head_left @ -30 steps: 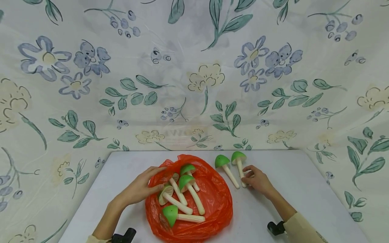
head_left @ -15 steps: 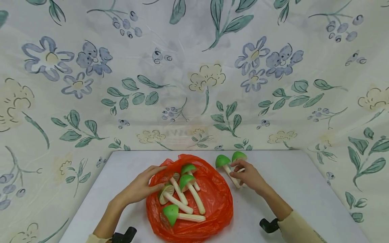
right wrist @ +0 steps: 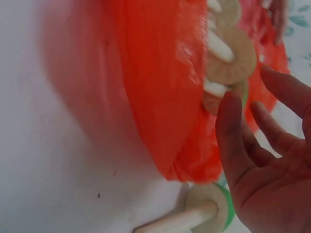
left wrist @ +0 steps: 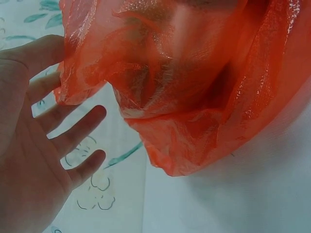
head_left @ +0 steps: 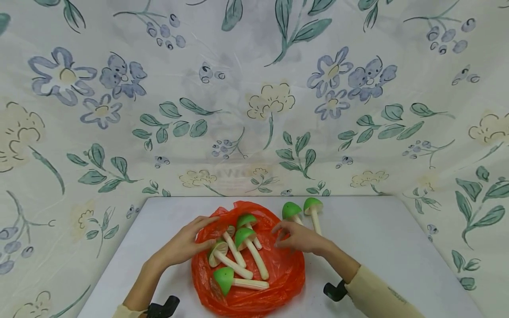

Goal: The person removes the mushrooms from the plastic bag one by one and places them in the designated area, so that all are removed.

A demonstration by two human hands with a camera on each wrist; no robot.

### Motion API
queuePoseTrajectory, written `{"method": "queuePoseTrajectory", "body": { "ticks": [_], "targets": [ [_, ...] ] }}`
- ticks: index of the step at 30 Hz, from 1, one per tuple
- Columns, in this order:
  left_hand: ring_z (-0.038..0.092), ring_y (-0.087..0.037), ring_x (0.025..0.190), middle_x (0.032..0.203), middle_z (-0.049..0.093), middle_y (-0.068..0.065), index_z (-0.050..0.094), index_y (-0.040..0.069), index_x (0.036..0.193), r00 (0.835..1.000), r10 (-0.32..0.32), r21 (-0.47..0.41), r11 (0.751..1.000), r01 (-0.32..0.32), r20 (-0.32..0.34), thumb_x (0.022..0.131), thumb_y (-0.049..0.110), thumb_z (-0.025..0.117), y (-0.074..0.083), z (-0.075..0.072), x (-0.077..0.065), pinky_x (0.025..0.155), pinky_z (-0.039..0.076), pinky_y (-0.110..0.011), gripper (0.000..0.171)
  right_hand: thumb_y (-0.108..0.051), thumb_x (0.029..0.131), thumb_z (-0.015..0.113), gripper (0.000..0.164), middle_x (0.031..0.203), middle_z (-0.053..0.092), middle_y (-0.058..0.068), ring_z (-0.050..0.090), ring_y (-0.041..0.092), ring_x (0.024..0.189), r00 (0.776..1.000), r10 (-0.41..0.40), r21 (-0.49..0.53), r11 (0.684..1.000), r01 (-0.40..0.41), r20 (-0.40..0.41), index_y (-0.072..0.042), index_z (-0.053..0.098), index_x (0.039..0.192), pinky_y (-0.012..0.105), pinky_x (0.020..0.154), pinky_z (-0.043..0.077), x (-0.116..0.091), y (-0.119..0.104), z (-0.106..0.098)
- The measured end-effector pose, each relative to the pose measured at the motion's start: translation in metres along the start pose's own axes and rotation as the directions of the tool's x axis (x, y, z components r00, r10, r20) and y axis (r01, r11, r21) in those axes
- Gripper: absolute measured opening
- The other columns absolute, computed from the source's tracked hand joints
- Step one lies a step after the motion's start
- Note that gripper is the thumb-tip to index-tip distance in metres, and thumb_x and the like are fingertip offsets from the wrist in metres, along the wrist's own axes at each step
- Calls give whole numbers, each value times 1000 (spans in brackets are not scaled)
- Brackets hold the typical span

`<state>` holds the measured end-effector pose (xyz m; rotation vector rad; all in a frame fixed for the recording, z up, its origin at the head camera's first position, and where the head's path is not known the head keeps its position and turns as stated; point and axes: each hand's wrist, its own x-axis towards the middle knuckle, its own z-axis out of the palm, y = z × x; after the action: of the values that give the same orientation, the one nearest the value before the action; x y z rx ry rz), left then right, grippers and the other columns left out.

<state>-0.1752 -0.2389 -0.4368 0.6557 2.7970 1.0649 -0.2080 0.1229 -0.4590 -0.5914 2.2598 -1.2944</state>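
A red plastic bag (head_left: 278,274) lies on the table with its mouth spread. Several toy mushrooms with green caps and pale stems are inside, among them a mushroom (head_left: 254,256) in the middle and a mushroom (head_left: 242,282) near the front. My left hand (head_left: 184,243) touches the bag's left rim, thumb and fingers spread apart; the left wrist view shows straight fingers, with some tips hidden by the plastic. Over the bag's right rim is my right hand (head_left: 304,238), fingers loosely bent and holding nothing. Beyond it lie two more mushrooms, the left one (head_left: 291,210) and the right one (head_left: 313,207).
The white table (head_left: 381,238) extends to both sides of the bag. A floral cloth (head_left: 254,145) hangs behind the table's far edge. A black wrist device (head_left: 163,307) sits at my left wrist, another black device (head_left: 335,291) at my right.
My right hand has moved left from beside the two outside mushrooms to over the bag's right rim. Both mushrooms remain on the table. My left hand stays at the bag.
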Motion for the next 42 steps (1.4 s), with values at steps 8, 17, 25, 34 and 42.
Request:
{"method": "queuePoseTrajectory", "body": {
  "ticks": [8, 17, 25, 34, 42],
  "targets": [
    [51, -40, 130, 139, 53, -12, 48, 17, 149, 1000, 6, 4, 1000, -6, 12, 95, 33, 70, 0, -1, 1, 101, 45, -66, 60, -13, 87, 77, 38, 87, 68, 0, 62, 17, 75, 998, 10, -85, 996, -4, 69, -5, 62, 121, 28, 64, 53, 12, -13, 22],
    [52, -38, 129, 139, 54, -10, 49, 17, 148, 1000, 2, 23, 1000, -2, 13, 95, 33, 71, 0, -2, 1, 102, 45, -65, 60, -10, 84, 81, 56, 92, 69, 1, 64, 16, 83, 994, 73, -62, 996, -68, 84, -9, 48, 130, 31, 76, 54, 15, -14, 45],
    [52, -38, 129, 139, 53, -11, 48, 17, 149, 1000, -5, 16, 1000, 5, 14, 95, 31, 71, -1, -3, 1, 101, 45, -65, 61, -11, 84, 81, 47, 84, 65, -1, 60, 14, 74, 997, 60, -117, 992, -55, 42, -15, 51, 120, 27, 66, 49, 16, -13, 57],
    [51, -37, 130, 140, 53, -10, 49, 17, 149, 1000, -14, 0, 1000, 14, 22, 94, 33, 72, -2, -2, 1, 102, 46, -64, 61, -11, 84, 80, 44, 82, 61, -1, 57, 14, 71, 999, 46, -145, 989, -41, 27, -19, 53, 117, 26, 62, 47, 17, -13, 59],
    [51, -39, 130, 140, 53, -12, 49, 17, 148, 1000, -9, 6, 1000, 9, 27, 94, 34, 71, 0, -3, -1, 100, 47, -65, 60, -7, 84, 78, 45, 84, 60, 1, 56, 14, 73, 998, 53, -103, 994, -49, 40, -21, 52, 118, 26, 63, 47, 15, -13, 58]
  ]
}}
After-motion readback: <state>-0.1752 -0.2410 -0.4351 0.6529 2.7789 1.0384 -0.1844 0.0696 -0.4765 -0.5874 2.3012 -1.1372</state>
